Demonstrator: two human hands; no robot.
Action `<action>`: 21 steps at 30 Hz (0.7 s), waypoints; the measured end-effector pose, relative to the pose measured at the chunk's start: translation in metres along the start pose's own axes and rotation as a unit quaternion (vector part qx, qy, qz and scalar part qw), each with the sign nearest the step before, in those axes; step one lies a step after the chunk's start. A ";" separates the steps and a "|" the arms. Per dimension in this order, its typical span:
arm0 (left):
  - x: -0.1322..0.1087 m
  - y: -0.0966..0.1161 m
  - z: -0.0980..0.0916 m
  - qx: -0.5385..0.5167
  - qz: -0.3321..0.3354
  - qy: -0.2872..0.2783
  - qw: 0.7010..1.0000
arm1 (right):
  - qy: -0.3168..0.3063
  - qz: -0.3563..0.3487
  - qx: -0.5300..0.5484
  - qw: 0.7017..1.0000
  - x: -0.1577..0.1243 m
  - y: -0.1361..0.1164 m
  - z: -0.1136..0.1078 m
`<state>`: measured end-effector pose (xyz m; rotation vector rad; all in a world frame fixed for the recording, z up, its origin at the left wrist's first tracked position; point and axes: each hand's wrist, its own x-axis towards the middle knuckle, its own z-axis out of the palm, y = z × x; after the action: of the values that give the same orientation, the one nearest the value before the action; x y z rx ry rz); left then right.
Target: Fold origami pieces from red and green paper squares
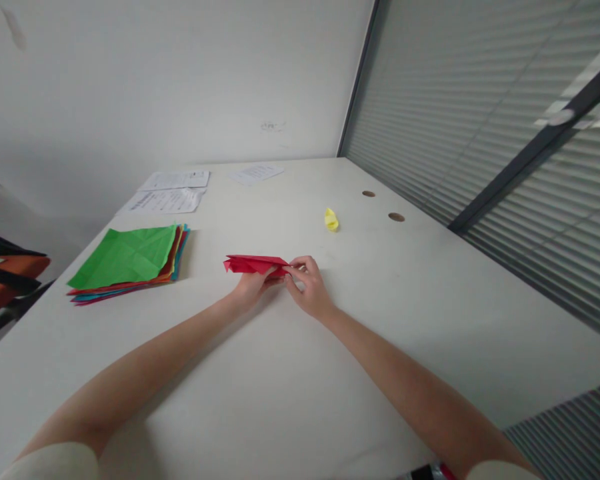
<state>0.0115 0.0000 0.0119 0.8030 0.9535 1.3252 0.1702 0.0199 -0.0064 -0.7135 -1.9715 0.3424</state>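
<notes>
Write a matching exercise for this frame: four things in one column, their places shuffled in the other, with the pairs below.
1. Red folded paper
2. Small yellow piece
3. Green sheet
4. Round holes

A. On top of a coloured stack
B. Near the table's right edge
C. In the left hand and right hand
D. Beyond the right hand, lying alone

Pairs: 1-C, 2-D, 3-A, 4-B

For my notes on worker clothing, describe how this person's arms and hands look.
The left hand and right hand wear no gloves, and no watch or bracelet shows. The left sleeve and right sleeve are short and pale cream, with no marking on the parts in view. Whether any rings are worn is too small to tell.
</notes>
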 end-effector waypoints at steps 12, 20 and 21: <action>-0.002 0.004 0.003 -0.018 -0.017 0.004 1.000 | 0.002 -0.022 -0.002 1.000 0.001 -0.002 -0.001; -0.004 0.007 0.005 -0.047 -0.020 0.003 0.999 | -0.011 -0.047 -0.023 0.999 0.000 -0.002 -0.002; -0.004 0.007 0.005 -0.037 -0.012 -0.009 0.999 | -0.009 -0.046 -0.032 0.998 -0.001 -0.002 -0.002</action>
<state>0.0133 -0.0029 0.0203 0.7441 0.8911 1.3229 0.1711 0.0181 -0.0050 -0.6605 -2.0332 0.2321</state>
